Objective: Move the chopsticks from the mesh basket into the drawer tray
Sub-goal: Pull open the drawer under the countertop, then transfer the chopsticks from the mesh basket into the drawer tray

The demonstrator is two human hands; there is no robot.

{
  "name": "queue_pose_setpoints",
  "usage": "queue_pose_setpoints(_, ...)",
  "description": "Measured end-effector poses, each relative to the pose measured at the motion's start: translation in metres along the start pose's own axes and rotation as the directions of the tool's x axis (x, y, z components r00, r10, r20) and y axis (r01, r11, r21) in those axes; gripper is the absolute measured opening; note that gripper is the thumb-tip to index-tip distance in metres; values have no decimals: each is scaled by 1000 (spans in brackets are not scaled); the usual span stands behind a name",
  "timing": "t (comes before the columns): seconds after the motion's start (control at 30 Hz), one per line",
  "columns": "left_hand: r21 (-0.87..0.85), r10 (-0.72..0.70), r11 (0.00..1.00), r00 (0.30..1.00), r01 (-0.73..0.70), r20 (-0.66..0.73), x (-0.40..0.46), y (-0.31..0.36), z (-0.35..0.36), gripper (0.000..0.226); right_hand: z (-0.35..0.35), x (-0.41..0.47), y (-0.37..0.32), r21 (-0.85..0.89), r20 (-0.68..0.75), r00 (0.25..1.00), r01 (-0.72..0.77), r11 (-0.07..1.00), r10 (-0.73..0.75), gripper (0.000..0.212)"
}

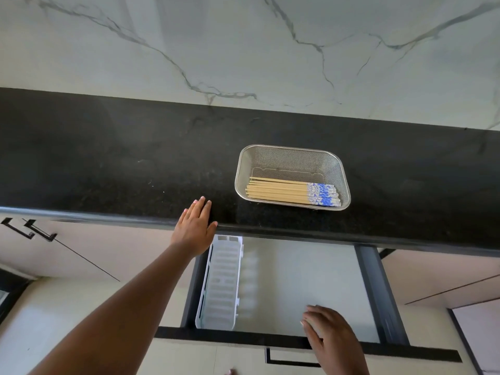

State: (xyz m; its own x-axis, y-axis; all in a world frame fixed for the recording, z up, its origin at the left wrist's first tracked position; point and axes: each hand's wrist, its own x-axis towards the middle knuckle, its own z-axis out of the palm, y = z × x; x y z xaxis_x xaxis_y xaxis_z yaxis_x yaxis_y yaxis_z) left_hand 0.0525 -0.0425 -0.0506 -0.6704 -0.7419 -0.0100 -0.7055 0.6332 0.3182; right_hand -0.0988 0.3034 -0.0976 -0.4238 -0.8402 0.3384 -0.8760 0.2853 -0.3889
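Note:
Several wooden chopsticks [281, 192] with blue-and-white patterned ends lie side by side in a metal mesh basket [290, 155] on the black counter. Below it a drawer [305, 277] stands pulled out, and a white slotted tray [221, 282] sits along its left side, holding nothing. My left hand [194, 228] is stretched flat over the counter's front edge, left of the basket, fingers apart and holding nothing. My right hand [330, 336] rests over the drawer's front edge above the handle, fingers loosely bent with nothing in them.
The black counter [108, 163] runs the full width, with a marble wall [243, 44] behind. A dark drawer handle [286, 359] is on the drawer front. Closed cabinet doors with black handles [29, 230] lie to the left, more cabinets to the right.

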Motion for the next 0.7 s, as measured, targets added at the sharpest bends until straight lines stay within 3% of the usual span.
queue_pose_setpoints(0.13,-18,16,1000,1000,-15,23,6,-5,5,61,-11,56,-22,-3,-5,1000,-25,1000,25,35)
queue_pose_setpoints(0.33,4,66,998,998,-66,-7,3,-17,12,63,-52,175,-45,6,-267,962,56,998,-52,24)
queue_pose_setpoints(0.43,-15,43,999,998,-43,-35,2,-26,10,65,-70,227,-44,-17,-293,955,53,998,-56,22)
queue_pose_setpoints(0.57,-23,34,999,999,-35,-20,-1,-32,9,63,-70,278,-23,-51,3,998,-66,997,66,20)
queue_pose_setpoints(0.63,-31,38,999,999,-38,-13,-1,-33,9,64,-64,297,-13,-112,225,962,-131,985,154,27)
queue_pose_setpoints(0.7,-39,35,999,999,-36,-8,-1,-33,9,69,-61,312,-6,-185,418,877,-173,967,237,39)
